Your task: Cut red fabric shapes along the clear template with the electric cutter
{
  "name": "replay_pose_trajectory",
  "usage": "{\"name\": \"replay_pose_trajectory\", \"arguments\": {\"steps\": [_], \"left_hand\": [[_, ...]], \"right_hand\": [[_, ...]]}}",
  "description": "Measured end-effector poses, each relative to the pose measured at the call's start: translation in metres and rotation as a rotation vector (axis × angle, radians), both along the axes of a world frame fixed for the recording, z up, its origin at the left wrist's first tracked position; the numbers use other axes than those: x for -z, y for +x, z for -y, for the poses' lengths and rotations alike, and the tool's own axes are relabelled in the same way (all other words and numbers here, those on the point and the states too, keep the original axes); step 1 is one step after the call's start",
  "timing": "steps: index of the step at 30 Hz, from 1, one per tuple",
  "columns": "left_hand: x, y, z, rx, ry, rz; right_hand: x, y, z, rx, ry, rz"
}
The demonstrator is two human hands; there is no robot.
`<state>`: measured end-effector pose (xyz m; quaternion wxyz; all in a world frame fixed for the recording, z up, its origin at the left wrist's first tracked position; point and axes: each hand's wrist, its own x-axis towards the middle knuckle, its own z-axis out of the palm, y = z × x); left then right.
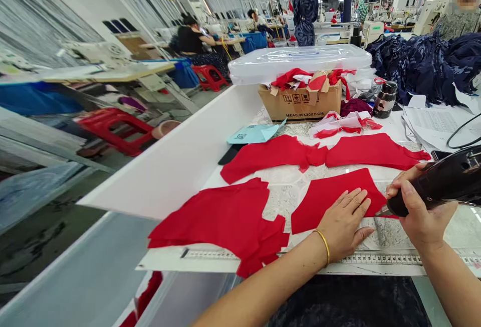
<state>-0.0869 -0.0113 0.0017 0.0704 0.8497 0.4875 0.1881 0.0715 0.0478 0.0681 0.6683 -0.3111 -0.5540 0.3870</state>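
Observation:
My left hand (347,221), with a yellow bangle on the wrist, lies flat with fingers stretched out on a cut red fabric piece (323,197). My right hand (423,216) is wrapped round a black power tool (443,179). The tool's narrow metal tip (383,210) meets the right edge of that fabric; its exact kind is not clear. To the left lies a stack of red fabric pieces (221,214), partly hanging over the table's front edge. Two more red pieces, one on the left (268,154) and one on the right (376,150), lie farther back.
A measuring tape (387,259) runs along the front edge. Behind stand a cardboard box (300,104) of scraps, a plastic bin lid (300,61) and a dark jar (385,99). A white panel (180,156) rises at left. Navy fabric (417,66) and papers (436,124) are at right.

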Motion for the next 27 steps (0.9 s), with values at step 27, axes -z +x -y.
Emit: {"name": "replay_pose_trajectory", "arguments": {"steps": [27], "left_hand": [[-0.005, 0.032, -0.019, 0.198, -0.068, 0.035]], "right_hand": [[0.004, 0.035, -0.008, 0.094, 0.033, 0.086]]}}
